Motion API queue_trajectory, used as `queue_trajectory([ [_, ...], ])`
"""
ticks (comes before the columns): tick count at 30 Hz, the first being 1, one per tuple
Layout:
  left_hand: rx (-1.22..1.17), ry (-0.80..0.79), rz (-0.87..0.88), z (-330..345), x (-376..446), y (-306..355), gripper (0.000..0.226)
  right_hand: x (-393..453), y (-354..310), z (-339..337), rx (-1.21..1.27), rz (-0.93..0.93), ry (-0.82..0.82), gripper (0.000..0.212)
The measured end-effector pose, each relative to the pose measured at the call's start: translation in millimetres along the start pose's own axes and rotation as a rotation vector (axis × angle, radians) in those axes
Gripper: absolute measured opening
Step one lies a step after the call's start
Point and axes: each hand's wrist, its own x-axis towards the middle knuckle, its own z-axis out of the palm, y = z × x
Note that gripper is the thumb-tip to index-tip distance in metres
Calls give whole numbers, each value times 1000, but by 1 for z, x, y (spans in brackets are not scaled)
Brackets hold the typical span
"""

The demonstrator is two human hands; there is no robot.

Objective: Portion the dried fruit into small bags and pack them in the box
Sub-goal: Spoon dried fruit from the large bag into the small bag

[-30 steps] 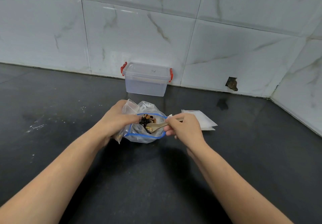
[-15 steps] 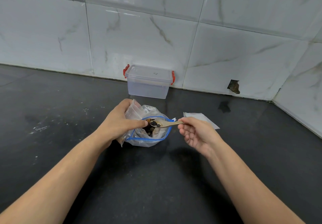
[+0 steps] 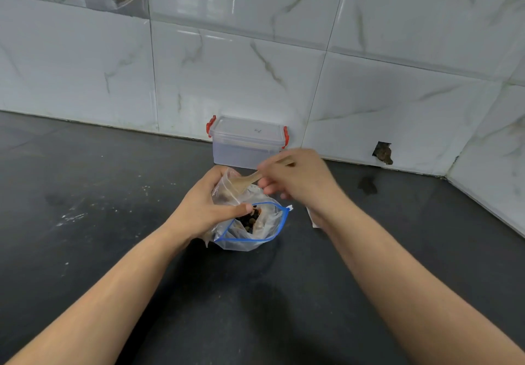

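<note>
A clear zip bag point(image 3: 265, 232) with a blue rim stands open on the dark counter, with dark dried fruit point(image 3: 250, 219) inside it. My left hand point(image 3: 204, 208) grips the bag's left side together with a small clear bag point(image 3: 227, 188) held up behind it. My right hand point(image 3: 301, 178) pinches a wooden spoon point(image 3: 247, 181), whose bowl is tipped into the small bag's mouth. A clear plastic box point(image 3: 245, 143) with red latches and its lid on stands by the wall behind my hands.
A stack of flat small bags point(image 3: 312, 219) lies on the black counter point(image 3: 113, 222) under my right wrist, mostly hidden. White tiled walls meet at the right corner, and one tile has a hole point(image 3: 383, 153).
My right hand lifted the spoon out of the blue-rimmed bag and swung it up and back to the small bag held by my left hand. The view has tilted upward.
</note>
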Motion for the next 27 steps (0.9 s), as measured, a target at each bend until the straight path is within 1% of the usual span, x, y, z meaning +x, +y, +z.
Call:
queue_trajectory([
  [2,3,5,7,0,1,-1,46,-4,-6,12,-301,-165,2,15],
  [3,5,8,9,0,1,-1,47,-6,-9,14,-392,-235,38,15],
  [4,3,10,8,-1,2,-2,49,-8,-11,13,-425,-281,92,14],
  [5,3,11,5,-2,3,-2,50,-9,-10,9,-401,-301,147,15],
  [7,27,3,-14,-4,3,-3,48,-8,-6,-3,-242,-255,219,15],
  [9,67,-11,-66,-5,4,-5,47,-7,2,-18,-88,-152,248,16],
  [12,94,-3,-189,-5,5,-10,48,-9,18,-32,-34,-19,231,19],
  [14,117,-20,-269,-4,5,-12,52,-11,32,-28,-77,24,204,19],
  [17,129,-9,-319,-4,5,-12,51,-14,50,-10,-134,12,173,14],
  [19,131,5,-321,-4,5,-12,48,-14,62,4,-219,-36,174,12],
  [23,84,33,-338,-3,5,-13,47,-17,73,19,-518,-186,238,15],
  [25,57,14,-373,-5,4,-12,52,-19,72,22,-632,-250,240,19],
  [27,39,-35,-411,-5,3,-10,60,-18,70,23,-700,-265,213,22],
])
